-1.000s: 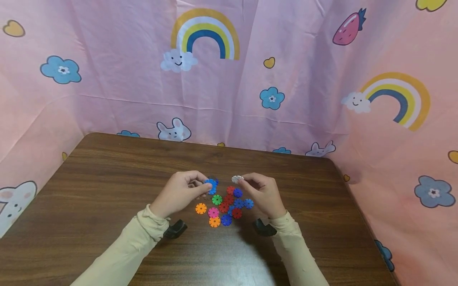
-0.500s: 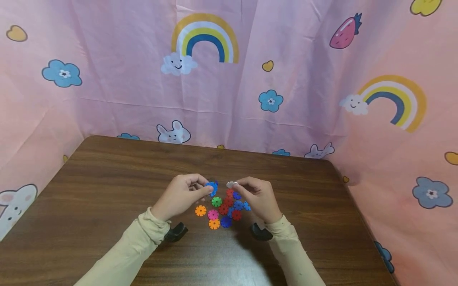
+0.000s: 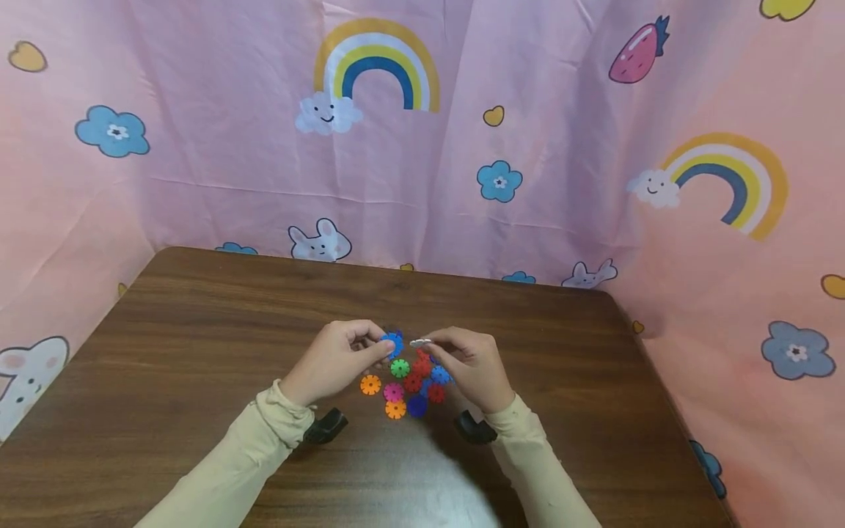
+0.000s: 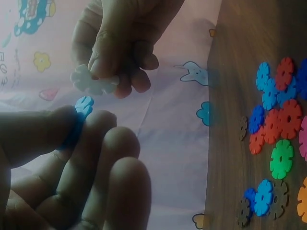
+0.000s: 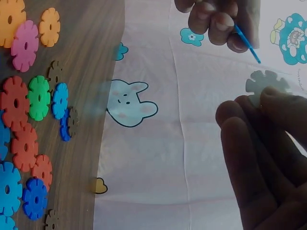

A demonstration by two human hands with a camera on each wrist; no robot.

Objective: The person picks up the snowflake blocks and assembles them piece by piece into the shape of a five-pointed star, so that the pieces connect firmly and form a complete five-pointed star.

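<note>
My left hand pinches a blue notched disc between thumb and fingers, above the table. Facing it, my right hand pinches a white notched disc, held nearly flat. A small gap separates the two discs in both wrist views; the blue disc shows edge-on in the right wrist view, and the white disc sits above the blue one in the left wrist view. Below the hands lie loose discs, among them a green disc, a pink disc and an orange disc.
Several red and blue discs overlap in the pile, including a red disc and a dark blue disc. Brown discs blend with the wooden table. A patterned pink curtain hangs behind the table.
My right hand has moved left with the white disc, bringing it close to the blue disc. My left hand stays nearly in place, its blue disc slightly turned.
</note>
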